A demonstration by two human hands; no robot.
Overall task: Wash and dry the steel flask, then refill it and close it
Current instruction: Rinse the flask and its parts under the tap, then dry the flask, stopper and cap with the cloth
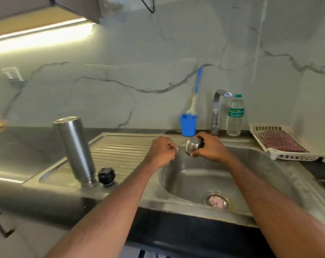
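Note:
The steel flask (75, 148) stands upside down on the sink's ribbed drainboard (120, 148), mouth down. Its black stopper (106, 176) sits right beside the mouth. My right hand (209, 148) grips the flask's steel cup lid (193, 146) over the sink basin (204, 175), under the tap (218, 110). No water stream shows. My left hand (162, 151) is curled in a fist just left of the lid, holding nothing that I can see.
A blue cup (188, 125) with a blue-handled bottle brush (196, 90) stands behind the basin. A plastic water bottle (235, 116) is right of the tap. A white rack (288, 155) with a red cloth (282, 144) sits at the right.

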